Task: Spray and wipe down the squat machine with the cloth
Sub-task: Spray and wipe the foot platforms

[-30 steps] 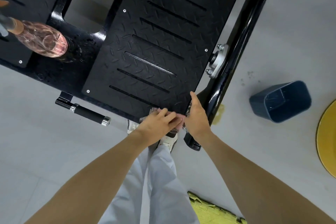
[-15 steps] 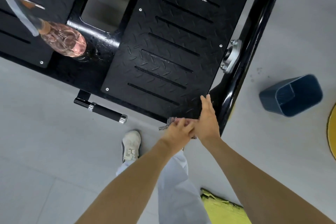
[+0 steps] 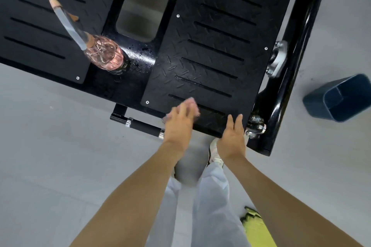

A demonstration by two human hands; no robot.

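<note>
The left grip [image 3: 180, 124] lies flat on the cloth [image 3: 193, 104], fingers stretched out and pressing it down rather than curled round it. Only a blurred pinkish edge of the cloth shows past the fingertips. Cloth and grip sit at the near edge of the right foot plate [image 3: 212, 62] of the squat machine [image 3: 297, 46].

Just right of it and apart from the cloth, the right grip [image 3: 232, 138] holds nothing. Its fingers are straight and close together, with the tips on the plate's front edge near the corner bolts.

Ahead and left of the left grip, the spray bottle [image 3: 105, 56] stands on the wet black frame between the two plates. A short black handle [image 3: 143, 125] sticks out just left of the left grip. A blue bin [image 3: 339, 100] sits on the floor [image 3: 60, 146], well right of the right grip.
</note>
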